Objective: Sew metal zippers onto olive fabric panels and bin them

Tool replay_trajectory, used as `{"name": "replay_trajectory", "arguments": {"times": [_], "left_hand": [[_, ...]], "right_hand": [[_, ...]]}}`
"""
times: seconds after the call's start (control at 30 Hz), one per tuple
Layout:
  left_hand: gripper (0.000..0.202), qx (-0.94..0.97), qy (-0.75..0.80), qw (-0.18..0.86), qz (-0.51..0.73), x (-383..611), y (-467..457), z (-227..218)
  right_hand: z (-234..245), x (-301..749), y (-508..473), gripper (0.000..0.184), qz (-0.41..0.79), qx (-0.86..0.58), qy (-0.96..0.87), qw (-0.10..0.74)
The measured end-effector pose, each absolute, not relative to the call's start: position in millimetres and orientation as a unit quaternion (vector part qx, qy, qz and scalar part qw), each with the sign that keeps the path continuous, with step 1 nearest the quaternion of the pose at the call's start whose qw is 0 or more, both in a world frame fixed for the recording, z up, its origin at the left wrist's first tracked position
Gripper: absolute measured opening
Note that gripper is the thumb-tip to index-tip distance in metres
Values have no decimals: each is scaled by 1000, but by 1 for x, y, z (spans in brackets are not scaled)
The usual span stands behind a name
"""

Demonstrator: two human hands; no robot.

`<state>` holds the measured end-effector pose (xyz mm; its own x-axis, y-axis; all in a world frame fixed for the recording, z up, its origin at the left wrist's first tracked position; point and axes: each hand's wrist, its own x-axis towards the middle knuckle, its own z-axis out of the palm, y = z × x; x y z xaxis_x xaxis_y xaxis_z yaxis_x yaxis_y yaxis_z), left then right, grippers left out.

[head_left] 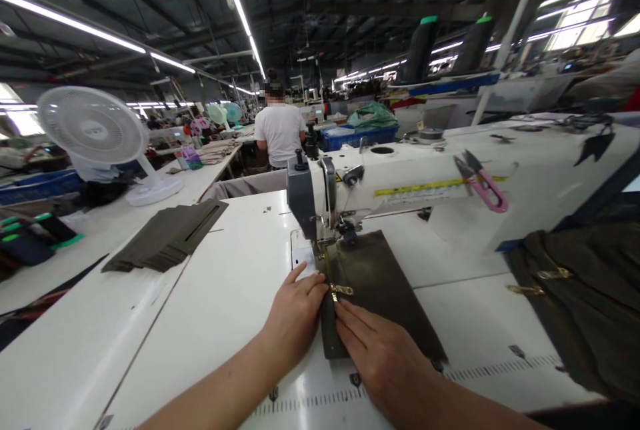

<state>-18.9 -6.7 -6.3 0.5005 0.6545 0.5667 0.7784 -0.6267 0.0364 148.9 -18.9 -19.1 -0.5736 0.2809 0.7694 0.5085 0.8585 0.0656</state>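
A dark olive fabric panel (387, 283) lies under the needle area of a white sewing machine (430, 183). Along its left part runs a brass zipper with a gold zipper pull (343, 290). My left hand (295, 310) is at the panel's left edge, its bent fingers closed on the fabric beside the pull and its thumb pointing toward the machine. Just below the pull, my right hand (377, 350) rests on the panel with fingers stretched out flat along the zipper. The right thumb is hidden.
Pink-handled thread snips (483, 183) are on the machine arm. A stack of olive panels (167, 237) lies left, near a white fan (95, 127) and thread cones (30, 240). Olive pieces with zippers (585, 303) lie right. A person (280, 127) is ahead, back turned.
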Motion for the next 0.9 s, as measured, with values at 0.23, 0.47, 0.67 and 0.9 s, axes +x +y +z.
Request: {"name": "replay_trajectory", "arguments": {"times": [0.23, 0.47, 0.67, 0.9], "left_hand": [[21, -866, -409, 108, -268, -22, 5, -4], [21, -869, -399, 123, -266, -25, 20, -4], [21, -867, -418, 92, -255, -24, 28, 1], [28, -862, -472, 59, -175, -23, 23, 7]], "right_hand": [[-21, 149, -7, 39, -130, -221, -888, 381], [-21, 147, 6, 42, -133, -224, -884, 388], [-23, 143, 19, 40, -130, -219, -897, 361], [-12, 152, 19, 33, -37, -234, -915, 327]]}}
